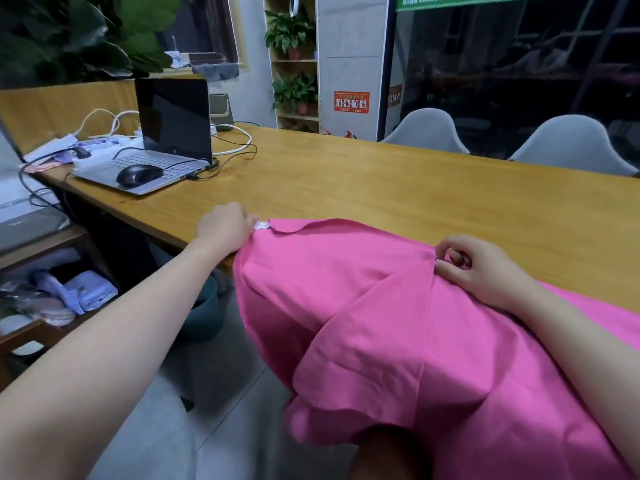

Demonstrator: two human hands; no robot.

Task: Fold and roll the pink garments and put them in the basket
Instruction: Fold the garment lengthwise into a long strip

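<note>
The pink garment (pixel 363 306) lies in the lower right of the frame, with its upper edge on the wooden surface (pixel 381 181) and most of the cloth hanging over the near edge toward the floor. The left hand (pixel 225 226), at the middle left, pinches the corner of the cloth next to a small white label (pixel 262 225). The right hand (pixel 481 268), at the middle right, pinches a raised ridge of fabric between thumb and fingers.

I judge that the step in hand is the spreading of the garment before the first fold. No fold or roll is made yet. The next move probably needs both hands to pull the hanging part up and make it flat. No basket is clearly visible.
</note>
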